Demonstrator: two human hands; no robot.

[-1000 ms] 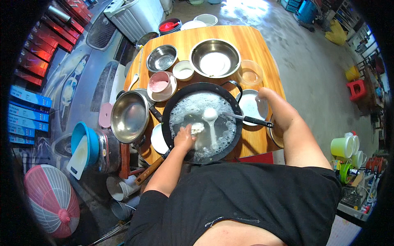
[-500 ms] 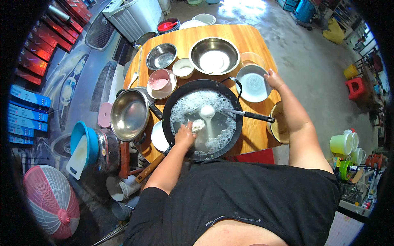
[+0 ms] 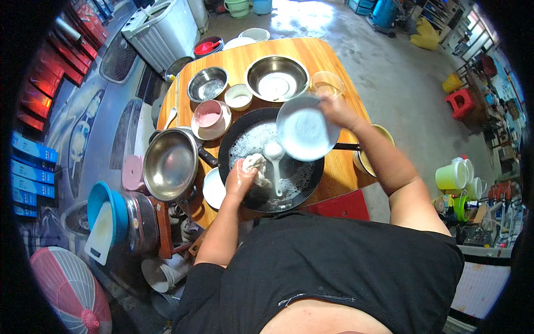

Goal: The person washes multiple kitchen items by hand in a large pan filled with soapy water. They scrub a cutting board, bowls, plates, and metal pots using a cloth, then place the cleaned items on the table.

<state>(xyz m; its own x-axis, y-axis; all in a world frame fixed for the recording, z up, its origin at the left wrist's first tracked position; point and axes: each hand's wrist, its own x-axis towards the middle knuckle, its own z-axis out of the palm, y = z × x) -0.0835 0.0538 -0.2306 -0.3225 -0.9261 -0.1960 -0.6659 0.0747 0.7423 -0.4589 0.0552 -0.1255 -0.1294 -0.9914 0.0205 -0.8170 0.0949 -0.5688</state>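
My right hand [image 3: 338, 111] grips the far right rim of a pale, shallow bowl [image 3: 306, 132], tilted over the right side of a black wok [image 3: 224, 147]. Foamy water fills the wok. My left hand [image 3: 239, 179], wet with suds, clutches a crumpled white cloth [image 3: 257, 165] above the water. Between the two hands, a white ladle [image 3: 276, 170] lies in the wok, its round cup toward the far side. A black handle [image 3: 347, 146] sticks out past the wok's right edge; the bowl hides the rest of that utensil.
Beyond the wok stand two steel basins [image 3: 276, 87], a cream bowl [image 3: 238, 100], a pink bowl [image 3: 208, 114] on a plate and a clear bowl [image 3: 329, 83]. At left are a steel pan [image 3: 171, 167] and white plate [image 3: 213, 189]. A yellowish container [image 3: 364, 161] sits right.
My right hand has brought the pale bowl from the table's right side leftward over the wok. My left hand has lifted the white cloth out of the water.
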